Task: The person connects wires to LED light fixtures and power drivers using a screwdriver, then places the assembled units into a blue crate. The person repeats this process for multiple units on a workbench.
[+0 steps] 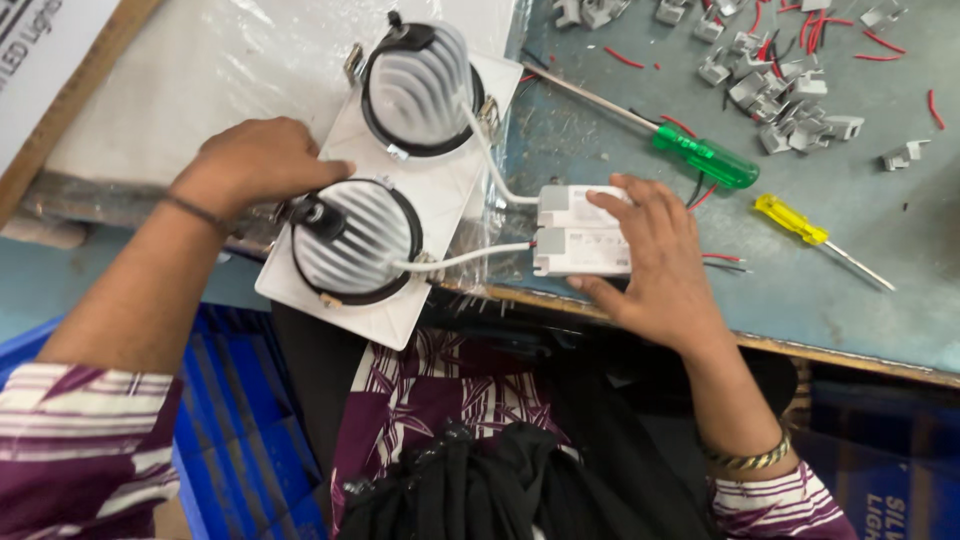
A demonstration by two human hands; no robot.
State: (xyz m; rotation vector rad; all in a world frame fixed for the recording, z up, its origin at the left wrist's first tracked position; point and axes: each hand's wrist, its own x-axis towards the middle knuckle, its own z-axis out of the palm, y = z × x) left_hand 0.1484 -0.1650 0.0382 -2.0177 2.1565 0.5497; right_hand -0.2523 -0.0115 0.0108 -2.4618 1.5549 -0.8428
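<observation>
A white twin downlight fixture (pixel 437 190) lies face down on the bench edge, with two round ribbed heat sinks, the far one (pixel 420 88) and the near one (pixel 352 238). White cables run from them to two white driver boxes (pixel 578 228) lying side by side. My left hand (pixel 258 160) rests on the fixture's left edge beside the near heat sink. My right hand (pixel 655 258) is laid over the driver boxes, fingers spread around them.
A green-handled screwdriver (pixel 700 155) and a yellow-handled screwdriver (pixel 795 222) lie on the grey bench (pixel 850 290). Several small grey metal clips (pixel 780 95) and red wire scraps are scattered at the far right. A blue crate (pixel 235 400) sits below left; clear plastic sheeting (pixel 220 70) covers the far left.
</observation>
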